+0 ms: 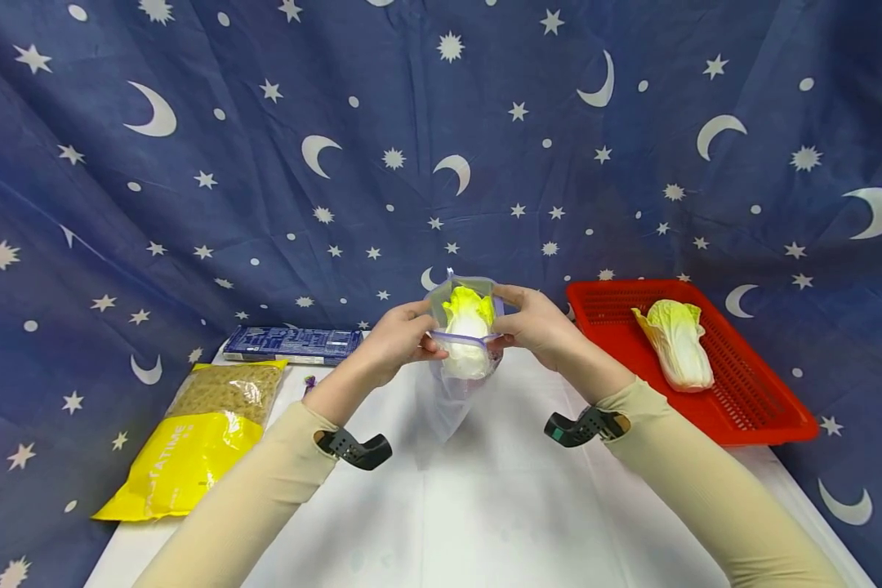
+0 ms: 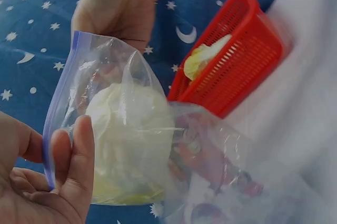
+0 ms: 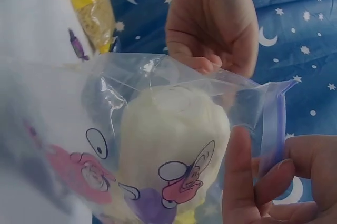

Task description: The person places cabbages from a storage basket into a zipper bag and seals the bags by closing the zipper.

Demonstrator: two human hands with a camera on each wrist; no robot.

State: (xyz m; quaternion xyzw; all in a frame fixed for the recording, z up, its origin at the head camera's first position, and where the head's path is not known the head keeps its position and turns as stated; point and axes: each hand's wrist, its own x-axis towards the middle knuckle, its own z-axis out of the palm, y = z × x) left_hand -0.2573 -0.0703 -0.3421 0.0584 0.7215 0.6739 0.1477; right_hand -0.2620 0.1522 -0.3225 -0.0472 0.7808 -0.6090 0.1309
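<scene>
A clear zip bag [image 1: 444,400] with a purple rim and a printed cartoon pattern hangs above the table, its mouth spread wide. Inside its upper part sits a napa cabbage [image 1: 467,314], white base down and yellow-green leaves up at the opening. My left hand [image 1: 400,339] pinches the rim on the left side, and my right hand [image 1: 532,322] pinches it on the right. In the left wrist view the left fingers [image 2: 80,166] lie against the plastic beside the cabbage. The right wrist view shows the cartoon print [image 3: 179,174] over the cabbage.
On the right, a red plastic basket [image 1: 768,384] holds a second napa cabbage [image 1: 678,347]. A yellow bag of pasta [image 1: 198,445] lies at the left, with a blue package [image 1: 294,345] behind it. A small purple-wrapped item [image 1: 309,384] lies near the left forearm.
</scene>
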